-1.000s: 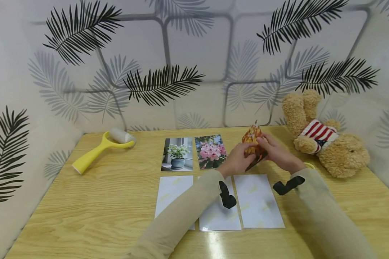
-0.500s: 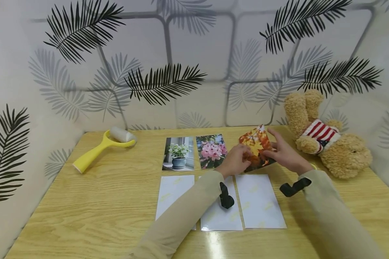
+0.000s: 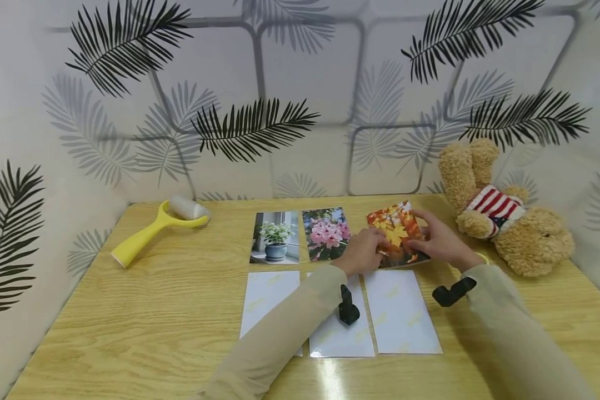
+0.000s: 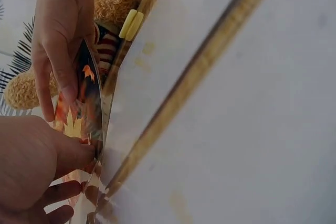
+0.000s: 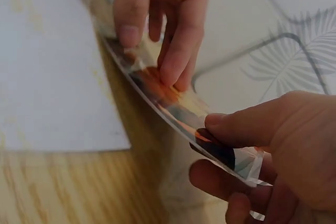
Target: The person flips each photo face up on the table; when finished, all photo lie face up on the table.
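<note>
An autumn-leaf photo (image 3: 397, 230) is held low over the wooden table (image 3: 145, 311), tilted, just right of the pink-flower photo (image 3: 326, 233). My left hand (image 3: 375, 247) pinches its left edge, thumb on top. My right hand (image 3: 422, 240) pinches its right edge. In the left wrist view the left hand (image 4: 79, 156) grips the bowed autumn-leaf photo (image 4: 86, 106) while the right hand (image 4: 58, 51) holds its far side. The right wrist view shows the right hand (image 5: 231, 145) clamping the autumn-leaf photo's (image 5: 173, 106) near corner, with the left hand (image 5: 157, 24) on the far end.
A potted-plant photo (image 3: 275, 237) lies left of the flower one. Three white sheets (image 3: 400, 311) lie in a row nearer me. A yellow roller (image 3: 152, 229) rests at the back left and a teddy bear (image 3: 505, 216) at the back right. A small yellow object (image 4: 131, 24) sits by the bear.
The autumn-leaf photo stood nearly on edge between both hands; it has turned face up and come down toward the table beside the flower photo. Both hands lowered with it.
</note>
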Available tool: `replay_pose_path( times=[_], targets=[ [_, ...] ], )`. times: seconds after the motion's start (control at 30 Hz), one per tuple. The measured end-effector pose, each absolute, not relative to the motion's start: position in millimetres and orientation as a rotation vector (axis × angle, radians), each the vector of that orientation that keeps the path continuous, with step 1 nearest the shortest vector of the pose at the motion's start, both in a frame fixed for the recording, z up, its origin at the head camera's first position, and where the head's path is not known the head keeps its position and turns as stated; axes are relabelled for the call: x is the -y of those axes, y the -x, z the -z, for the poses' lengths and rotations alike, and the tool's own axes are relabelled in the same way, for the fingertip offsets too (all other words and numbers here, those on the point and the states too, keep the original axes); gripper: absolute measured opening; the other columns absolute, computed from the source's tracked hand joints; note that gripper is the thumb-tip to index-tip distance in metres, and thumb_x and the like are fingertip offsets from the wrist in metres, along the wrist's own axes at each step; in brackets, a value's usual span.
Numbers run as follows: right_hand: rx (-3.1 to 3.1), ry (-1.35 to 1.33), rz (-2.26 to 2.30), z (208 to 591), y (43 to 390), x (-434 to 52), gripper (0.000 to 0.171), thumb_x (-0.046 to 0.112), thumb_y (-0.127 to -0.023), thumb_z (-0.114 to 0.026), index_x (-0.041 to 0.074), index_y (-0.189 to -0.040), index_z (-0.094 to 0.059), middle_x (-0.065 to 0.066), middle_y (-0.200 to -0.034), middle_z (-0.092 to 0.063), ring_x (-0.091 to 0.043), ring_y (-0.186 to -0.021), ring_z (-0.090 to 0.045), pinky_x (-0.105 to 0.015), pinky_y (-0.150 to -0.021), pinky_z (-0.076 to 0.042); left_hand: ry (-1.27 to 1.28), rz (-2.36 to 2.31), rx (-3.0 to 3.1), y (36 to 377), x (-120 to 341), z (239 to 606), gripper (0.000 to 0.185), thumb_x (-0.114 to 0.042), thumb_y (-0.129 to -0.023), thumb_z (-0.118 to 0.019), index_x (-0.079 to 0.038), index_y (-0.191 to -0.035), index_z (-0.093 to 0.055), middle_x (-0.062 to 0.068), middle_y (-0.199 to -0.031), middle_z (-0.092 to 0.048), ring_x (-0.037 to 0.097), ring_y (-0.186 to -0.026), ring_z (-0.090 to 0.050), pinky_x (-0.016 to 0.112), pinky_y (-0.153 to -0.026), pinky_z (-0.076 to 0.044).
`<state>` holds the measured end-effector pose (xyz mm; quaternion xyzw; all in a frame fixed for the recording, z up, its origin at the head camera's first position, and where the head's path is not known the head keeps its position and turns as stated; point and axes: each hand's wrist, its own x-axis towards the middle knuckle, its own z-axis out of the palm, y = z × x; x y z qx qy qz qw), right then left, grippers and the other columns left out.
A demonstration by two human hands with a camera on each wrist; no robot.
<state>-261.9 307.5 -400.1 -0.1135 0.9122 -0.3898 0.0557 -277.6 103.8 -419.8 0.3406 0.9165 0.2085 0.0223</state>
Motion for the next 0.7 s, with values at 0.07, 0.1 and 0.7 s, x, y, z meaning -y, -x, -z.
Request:
replay_pose_path(
  times=[0.07,0.1,0.7],
  targets=[
    [-2.822,0.343,1.104,403.3,263.3,-306.8,0.074,0.01,-0.087,-0.063,-0.002,-0.144,-0.017,-0.03,-0.104,-0.063,-0.024,-0.086,-0.063,-0.023,-0.064,-0.048,-1.064,-0.596,-2.852,277.0,-102.9,420.3,0.028,-0.011,-0.087,-0.058,-0.018,-0.113,-0.067,-0.001,-0.131,-0.053,0.018,-0.12,-0.048,0.033,-0.098,-0.041],
    [-2.843,0.347,1.073,404.6,263.9,-306.2,0.074,0.01,-0.086,-0.064,-0.004,-0.143,-0.019,-0.029,-0.101,-0.064,-0.021,-0.082,-0.063,-0.023,-0.062,-0.048,-1.069,-0.57,-2.857,276.8,-102.4,420.3,0.029,-0.011,-0.087,-0.057,-0.018,-0.113,-0.067,-0.001,-0.131,-0.053,0.018,-0.119,-0.049,0.034,-0.097,-0.041],
    [-3.012,0.347,0.722,417.5,283.5,-287.1,0.065,0.026,-0.086,-0.065,-0.008,-0.134,-0.039,-0.003,-0.051,-0.049,-0.013,-0.043,-0.04,-0.028,-0.046,-0.033,-1.037,-0.433,-2.785,284.8,-82.3,417.2,0.034,-0.018,-0.094,-0.048,-0.016,-0.127,-0.056,0.002,-0.145,-0.039,0.019,-0.137,-0.031,0.045,-0.114,-0.017]
  ],
)
